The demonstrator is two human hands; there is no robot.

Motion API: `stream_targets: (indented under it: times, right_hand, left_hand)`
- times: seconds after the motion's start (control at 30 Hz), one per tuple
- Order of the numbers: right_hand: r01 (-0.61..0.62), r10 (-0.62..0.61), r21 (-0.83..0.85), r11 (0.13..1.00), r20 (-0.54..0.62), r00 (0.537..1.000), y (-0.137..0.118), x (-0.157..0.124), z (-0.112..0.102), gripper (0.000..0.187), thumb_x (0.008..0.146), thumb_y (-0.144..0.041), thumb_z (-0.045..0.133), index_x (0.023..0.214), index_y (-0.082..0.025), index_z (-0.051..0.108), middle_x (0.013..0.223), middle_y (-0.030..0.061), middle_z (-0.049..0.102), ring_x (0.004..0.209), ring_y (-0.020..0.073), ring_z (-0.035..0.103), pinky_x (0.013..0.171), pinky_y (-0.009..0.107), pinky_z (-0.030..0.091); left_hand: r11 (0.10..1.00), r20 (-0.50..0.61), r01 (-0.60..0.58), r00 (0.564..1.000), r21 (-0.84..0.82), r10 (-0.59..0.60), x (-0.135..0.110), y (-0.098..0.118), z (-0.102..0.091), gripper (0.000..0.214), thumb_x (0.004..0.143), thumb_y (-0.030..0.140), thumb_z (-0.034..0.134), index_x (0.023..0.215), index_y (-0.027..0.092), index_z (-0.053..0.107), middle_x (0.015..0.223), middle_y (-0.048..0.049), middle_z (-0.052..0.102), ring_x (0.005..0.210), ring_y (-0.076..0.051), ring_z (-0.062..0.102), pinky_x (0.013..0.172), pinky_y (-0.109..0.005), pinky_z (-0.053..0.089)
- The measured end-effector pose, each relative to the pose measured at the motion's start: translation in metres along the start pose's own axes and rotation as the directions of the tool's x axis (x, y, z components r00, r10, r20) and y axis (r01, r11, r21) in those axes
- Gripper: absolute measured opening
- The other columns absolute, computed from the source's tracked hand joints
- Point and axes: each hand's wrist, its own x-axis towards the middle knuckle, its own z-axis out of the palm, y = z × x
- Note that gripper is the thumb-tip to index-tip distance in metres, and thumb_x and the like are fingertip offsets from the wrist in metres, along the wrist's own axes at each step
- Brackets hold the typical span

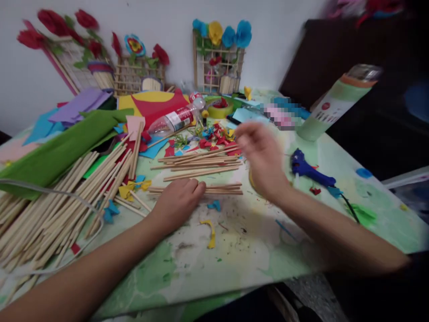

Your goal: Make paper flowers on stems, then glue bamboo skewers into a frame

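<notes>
My left hand (pixel 181 201) is closed over a few thin wooden sticks (pixel 224 188), whose ends stick out on both sides of it. Just beyond lies another loose row of wooden sticks (pixel 201 161), roughly parallel. My right hand (pixel 263 156) is raised over the table, right of the sticks' ends. Motion blurs its fingers, so I cannot make out whether it holds anything. Right of it, a blue glue gun (pixel 311 169) lies on its side with a dark cord.
A large bundle of sticks (pixel 67 210) and green paper (pixel 63 147) lie left, crossed by a pale cable. Behind are paper scraps (pixel 214 136), a plastic bottle (pixel 177 120) and tape (pixel 219 108). A tall canister (pixel 338 103) stands right. Stick lattices with paper flowers (pixel 219 58) line the wall.
</notes>
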Motion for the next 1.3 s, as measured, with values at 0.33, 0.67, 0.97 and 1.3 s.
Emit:
stream_targets:
  times: [0.33, 0.67, 0.97, 1.3]
  right_hand:
    - [0.097, 0.189, -0.457, 0.884, 0.54, 0.82, 0.011, -0.036, 0.029, 0.029, 0.093, -0.035, 0.04, 0.081, -0.017, 0.06, 0.075, 0.0045, 0.064, 0.067, 0.0149, 0.054, 0.058, 0.026, 0.027]
    - [-0.111, 0.299, -0.446, 0.888, 0.378, 0.876, 0.013, -0.036, 0.032, 0.027, 0.093, -0.036, 0.042, 0.083, -0.018, 0.059, 0.076, 0.0044, 0.065, 0.066, 0.015, 0.054, 0.056, 0.025, 0.025]
    - [-0.032, 0.233, -0.488, 0.872, 0.357, 0.905, 0.019, -0.037, 0.031, 0.027, 0.092, -0.038, 0.044, 0.085, -0.018, 0.061, 0.076, 0.0041, 0.065, 0.065, 0.0143, 0.053, 0.056, 0.026, 0.024]
    - [-0.062, 0.226, -0.399, 0.915, 0.38, 0.897, 0.025, -0.037, 0.031, 0.026, 0.092, -0.035, 0.043, 0.082, -0.018, 0.059, 0.073, 0.0018, 0.061, 0.065, 0.0129, 0.049, 0.058, 0.024, 0.026]
  left_hand:
    - [0.996, -0.169, 0.061, 0.984, 0.069, -0.049, -0.004, -0.009, 0.007, 0.025, 0.084, 0.014, 0.047, 0.106, 0.015, 0.058, 0.089, -0.0092, 0.061, 0.085, -0.026, 0.054, 0.077, -0.039, 0.041]
    - [0.973, -0.283, 0.223, 0.939, 0.061, -0.197, -0.003, -0.031, 0.012, 0.037, 0.083, 0.012, 0.042, 0.116, 0.017, 0.057, 0.108, -0.0133, 0.062, 0.104, -0.029, 0.05, 0.096, -0.046, 0.028]
    - [0.998, -0.185, 0.056, 0.981, -0.014, -0.057, 0.001, -0.037, 0.017, 0.033, 0.085, 0.029, 0.048, 0.11, 0.011, 0.058, 0.094, -0.0134, 0.065, 0.089, -0.028, 0.056, 0.082, -0.041, 0.04]
    - [0.986, -0.255, 0.04, 0.963, -0.165, -0.082, -0.002, -0.031, 0.018, 0.023, 0.088, 0.022, 0.045, 0.103, 0.015, 0.06, 0.091, -0.0091, 0.065, 0.086, -0.023, 0.057, 0.079, -0.037, 0.044]
